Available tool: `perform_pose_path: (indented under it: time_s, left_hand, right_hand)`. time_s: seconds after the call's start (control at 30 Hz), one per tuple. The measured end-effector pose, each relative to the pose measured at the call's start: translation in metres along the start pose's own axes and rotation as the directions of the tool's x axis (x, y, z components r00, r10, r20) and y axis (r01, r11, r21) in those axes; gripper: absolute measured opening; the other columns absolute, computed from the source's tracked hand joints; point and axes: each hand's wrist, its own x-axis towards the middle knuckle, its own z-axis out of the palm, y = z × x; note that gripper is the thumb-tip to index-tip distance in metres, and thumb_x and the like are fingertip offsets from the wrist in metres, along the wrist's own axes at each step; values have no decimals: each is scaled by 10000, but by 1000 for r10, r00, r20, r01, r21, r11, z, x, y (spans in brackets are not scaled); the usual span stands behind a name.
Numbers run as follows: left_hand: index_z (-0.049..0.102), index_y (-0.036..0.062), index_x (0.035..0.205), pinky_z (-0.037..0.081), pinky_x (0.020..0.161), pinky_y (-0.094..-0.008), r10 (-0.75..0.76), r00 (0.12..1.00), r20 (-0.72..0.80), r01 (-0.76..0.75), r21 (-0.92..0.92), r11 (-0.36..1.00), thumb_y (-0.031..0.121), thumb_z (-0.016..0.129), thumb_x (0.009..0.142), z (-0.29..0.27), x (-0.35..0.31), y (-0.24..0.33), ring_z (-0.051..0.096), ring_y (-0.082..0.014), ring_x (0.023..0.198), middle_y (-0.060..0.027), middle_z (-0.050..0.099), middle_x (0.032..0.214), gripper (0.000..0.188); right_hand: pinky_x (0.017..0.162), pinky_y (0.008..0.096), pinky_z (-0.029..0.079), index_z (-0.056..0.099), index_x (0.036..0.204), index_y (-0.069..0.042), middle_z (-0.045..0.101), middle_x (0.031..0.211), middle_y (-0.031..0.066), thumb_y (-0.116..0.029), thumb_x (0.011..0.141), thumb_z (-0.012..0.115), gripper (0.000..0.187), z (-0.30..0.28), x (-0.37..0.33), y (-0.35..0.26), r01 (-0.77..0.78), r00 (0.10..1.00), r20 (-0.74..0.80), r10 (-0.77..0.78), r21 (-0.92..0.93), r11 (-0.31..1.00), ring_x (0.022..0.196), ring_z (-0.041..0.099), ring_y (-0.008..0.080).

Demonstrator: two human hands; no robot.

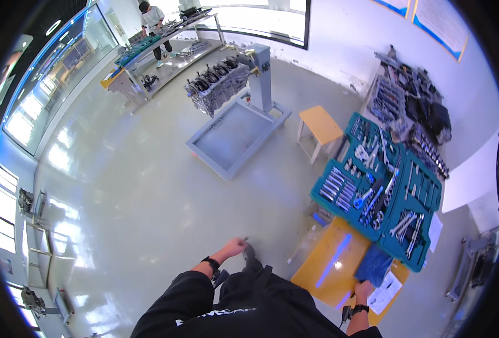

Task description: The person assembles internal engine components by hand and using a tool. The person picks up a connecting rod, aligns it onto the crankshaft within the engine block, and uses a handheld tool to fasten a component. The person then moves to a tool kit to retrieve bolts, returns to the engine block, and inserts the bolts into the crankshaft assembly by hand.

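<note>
My left hand (235, 247) is in front of my body over the floor, its fingers curled closed. A small dark tip shows at the fingers, too small to name. At the near end of the yellow-topped table, my right hand (364, 289) is closed at the lower edge of a blue cloth (375, 263). Beside that hand lies a white printed sheet (385, 293). Beyond the cloth, a large teal tool case (345, 215) lies open on the table (323, 270). Sockets, ratchets, bits and several combination wrenches (407, 226) fill it.
An engine block (218, 84) is mounted on a grey stand (227, 169) ahead. A wooden stool (321, 125) stands beside the case. Engine parts (424, 107) line the right wall. Another person (152, 22) stands at a far workbench (168, 39). Windows are on the left.
</note>
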Motion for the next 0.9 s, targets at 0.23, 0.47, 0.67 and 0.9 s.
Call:
perform_pose_path:
  time_s: [0.23, 0.47, 0.67, 0.9]
  left_hand:
    - [727, 96, 838, 546, 652, -357, -418, 900, -124, 419, -12, 908, 139, 616, 777, -132, -9, -103, 686, -228, 688, -118, 700, 780, 134]
    - [713, -3, 907, 560, 528, -296, -368, 926, -78, 302, -431, 851, -2, 564, 809, -210, 68, -76, 669, -192, 571, -93, 671, 738, 179]
    - [693, -46, 977, 587, 609, -306, -259, 966, 30, 228, -575, 786, -27, 578, 803, -272, 161, 18, 694, -208, 668, -104, 687, 815, 209]
    - [727, 19, 919, 574, 562, -299, -409, 910, -69, 328, -485, 811, -36, 544, 803, -348, 227, -37, 684, -175, 618, -106, 692, 824, 224]
  right_hand:
    - [368, 399, 522, 583, 943, 109, 638, 689, 214, -41, 764, 582, 233, -17, -27, -55, -342, 940, 154, 306, 366, 866, 472, 642, 328]
    - [507, 381, 587, 634, 863, 74, 655, 718, 153, -92, 763, 656, 195, -128, -36, -237, -448, 795, 603, -68, 658, 605, 577, 676, 258]
    - [591, 288, 555, 657, 883, 40, 661, 735, 75, -140, 826, 695, 192, -188, 19, -465, -194, 719, 485, -497, 828, 526, 643, 650, 159]
    - [607, 245, 497, 670, 928, 33, 662, 778, 39, -110, 870, 684, 155, -236, 122, -684, 91, 536, 330, -777, 892, 442, 645, 609, 111]
